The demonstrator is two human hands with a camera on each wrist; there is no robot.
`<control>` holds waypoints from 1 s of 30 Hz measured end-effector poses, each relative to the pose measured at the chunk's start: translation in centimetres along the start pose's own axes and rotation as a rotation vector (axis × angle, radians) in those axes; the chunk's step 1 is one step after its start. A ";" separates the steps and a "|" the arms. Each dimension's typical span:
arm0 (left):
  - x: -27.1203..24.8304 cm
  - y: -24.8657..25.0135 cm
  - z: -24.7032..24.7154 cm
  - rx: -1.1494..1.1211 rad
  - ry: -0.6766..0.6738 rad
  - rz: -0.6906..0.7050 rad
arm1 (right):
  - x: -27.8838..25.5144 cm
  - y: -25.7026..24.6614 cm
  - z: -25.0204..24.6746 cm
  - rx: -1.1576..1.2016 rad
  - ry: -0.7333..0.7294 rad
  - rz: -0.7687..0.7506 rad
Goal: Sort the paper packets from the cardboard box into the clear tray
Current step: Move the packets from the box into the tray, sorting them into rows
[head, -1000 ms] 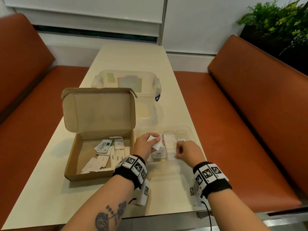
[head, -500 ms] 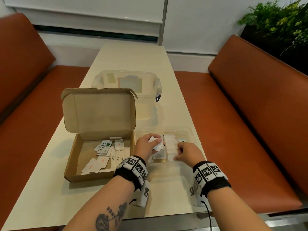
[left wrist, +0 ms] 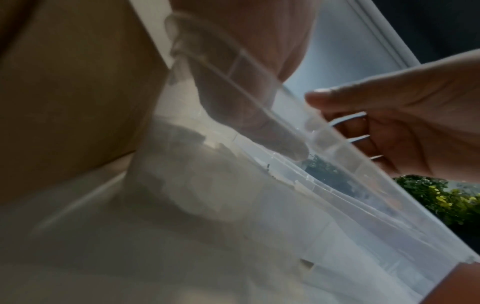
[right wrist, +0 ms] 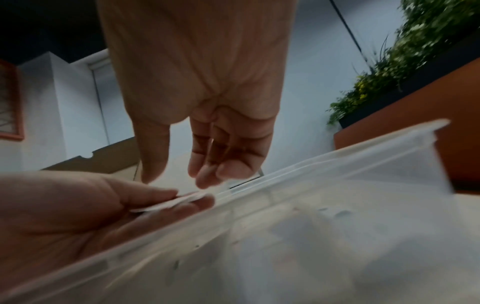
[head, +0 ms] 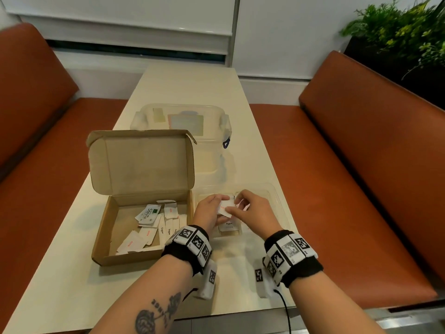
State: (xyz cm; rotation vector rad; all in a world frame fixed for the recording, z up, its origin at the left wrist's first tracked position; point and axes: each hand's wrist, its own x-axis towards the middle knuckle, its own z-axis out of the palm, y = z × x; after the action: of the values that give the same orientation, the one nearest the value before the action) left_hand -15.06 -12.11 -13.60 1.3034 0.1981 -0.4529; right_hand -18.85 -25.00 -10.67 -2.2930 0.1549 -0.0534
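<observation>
The open cardboard box (head: 102,232) lies left of centre with several white paper packets (head: 149,214) inside. The clear tray (head: 277,196) sits right beside it and holds sorted packets, one labelled pepper (head: 228,226). Above the tray's left side, my left hand (head: 220,203) grips a small stack of white packets (head: 226,207) between thumb and fingers. My right hand (head: 237,204) meets it, its thumb and fingertips pinching the top packet of that stack (right wrist: 179,200). In the left wrist view the left fingers (left wrist: 246,117) show blurred through the tray wall.
A clear lidded storage container (head: 183,121) stands behind the box on the cream table (head: 72,285). Orange benches (head: 361,189) run along both sides. A green plant (head: 397,32) fills the far right corner.
My right hand left the tray's right part and moved up and left onto the packets in my left hand. The left hand stayed over the tray with its stack.
</observation>
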 end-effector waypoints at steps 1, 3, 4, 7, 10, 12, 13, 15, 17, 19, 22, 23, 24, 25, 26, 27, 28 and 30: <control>0.0 0.0 0.1 -0.009 -0.014 -0.004 | 0.1 -0.2 0.3 -0.019 -0.012 -0.007; -0.2 0.1 0.2 -0.043 -0.040 -0.019 | 0.3 -0.1 0.9 -0.086 -0.014 -0.022; -0.3 0.2 0.2 -0.055 -0.047 -0.027 | 0.4 -0.1 1.0 -0.107 -0.009 -0.027; -0.4 0.4 0.2 -0.063 -0.059 -0.059 | 0.6 0.0 1.2 -0.097 -0.008 -0.021; -0.6 0.4 0.3 -0.089 -0.071 -0.119 | 0.6 0.0 1.1 -0.046 -0.016 0.008; -0.7 0.5 0.3 -0.129 -0.079 -0.153 | 0.7 0.1 1.1 0.008 -0.018 0.039; -0.7 0.7 0.3 -0.146 -0.083 -0.161 | 0.7 0.1 1.0 0.045 -0.016 0.057; -0.7 0.9 0.2 -0.179 -0.078 -0.164 | 0.8 0.2 0.8 0.139 -0.003 0.090; -0.6 1.0 0.1 -0.204 -0.043 -0.149 | 0.9 0.5 0.4 0.234 0.031 0.120; -0.6 0.9 -0.1 -0.182 -0.033 -0.118 | 0.9 0.7 0.0 0.294 0.093 0.145; -0.9 0.6 -0.1 -0.102 -0.078 -0.089 | 0.8 0.9 -0.1 0.366 0.173 0.164; -1.0 0.5 0.0 -0.069 -0.097 -0.071 | 0.8 0.9 0.0 0.387 0.189 0.169; -1.0 0.4 0.1 -0.037 -0.116 -0.051 | 0.8 0.9 0.0 0.408 0.198 0.177; -1.1 0.3 0.2 -0.010 -0.132 -0.035 | 0.8 1.0 0.1 0.428 0.202 0.189; -1.1 0.3 0.3 0.010 -0.144 -0.022 | 0.8 1.0 0.1 0.443 0.201 0.202; -1.1 0.3 0.4 0.025 -0.153 -0.012 | 0.7 1.0 0.1 0.447 0.196 0.208; -1.1 0.4 0.4 0.040 -0.158 -0.005 | 0.6 1.0 0.1 0.444 0.188 0.207; -1.1 0.6 0.4 0.086 -0.169 0.007 | 0.7 0.8 -0.2 0.414 0.167 0.175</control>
State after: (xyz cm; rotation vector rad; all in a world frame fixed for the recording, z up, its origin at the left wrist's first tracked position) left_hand -15.81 -12.14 -12.55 1.3416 0.0336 -0.5680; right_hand -18.26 -25.77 -11.19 -1.8534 0.3933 -0.1709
